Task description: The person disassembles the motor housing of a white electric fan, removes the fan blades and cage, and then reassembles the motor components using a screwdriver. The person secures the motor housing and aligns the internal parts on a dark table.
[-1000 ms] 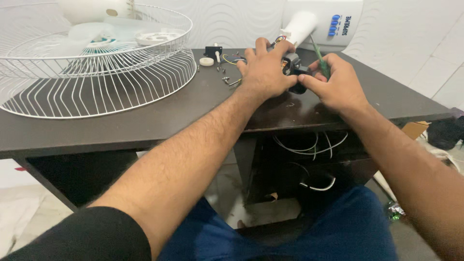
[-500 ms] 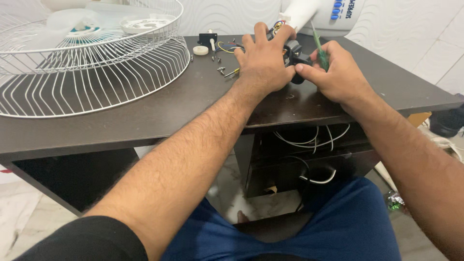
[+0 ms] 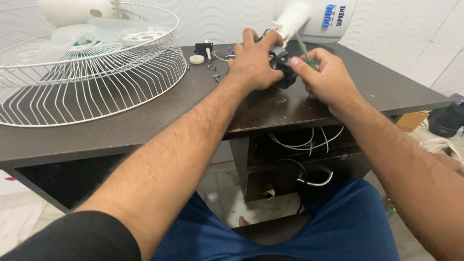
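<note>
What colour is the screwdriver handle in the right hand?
Green, translucent-looking screwdriver handle, seen in the head view.

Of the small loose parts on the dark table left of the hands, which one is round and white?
The round white plastic cap, lying nearest the white wire fan guard; the black block behind it is dark and square, the metal screws tiny.

My left hand [image 3: 253, 63] and right hand [image 3: 326, 79] crowd the black part [image 3: 285, 75] at the far middle of the surface [image 3: 159, 121]. Left of my left hand, the white wire fan guard [image 3: 92, 82] fills the whole left side, so nothing passes there except over its rim. Between guard and hand lie small screws [image 3: 212, 72], a white cap [image 3: 196, 59] and coloured wires [image 3: 223, 54]. Just behind the hands the white fan body [image 3: 314, 17] blocks the far edge. The near strip and the right end [image 3: 401, 92] lie open.
</note>
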